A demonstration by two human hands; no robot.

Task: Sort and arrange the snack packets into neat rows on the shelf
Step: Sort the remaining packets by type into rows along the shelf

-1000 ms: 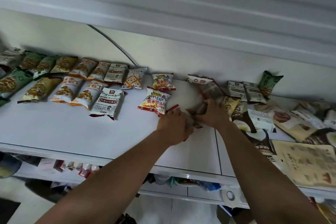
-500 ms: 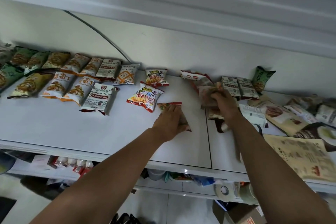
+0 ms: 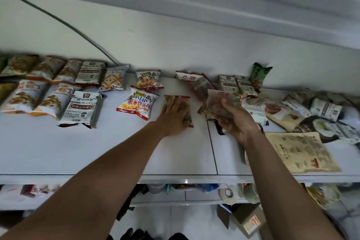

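Two neat rows [image 3: 48, 87] lie left of the yellow packet [image 3: 137, 104] on the shelf [image 3: 97, 152]; just right of it the flat left hand [image 3: 175, 115] presses a red-topped packet [image 3: 176, 98], the right hand [image 3: 235, 121] grips a brown packet [image 3: 218, 103], and farther right a heap [image 3: 292, 111] awaits sorting.

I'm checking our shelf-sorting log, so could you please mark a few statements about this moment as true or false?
1. The left grip rests flat on a red-edged packet on the shelf. True.
2. The right grip holds nothing. False: it holds a brownish packet.
3. A green packet stands against the back wall. True.
4. The large tan pouch lies left of the yellow chip packet. False: it lies far to the right, near the shelf's front edge.
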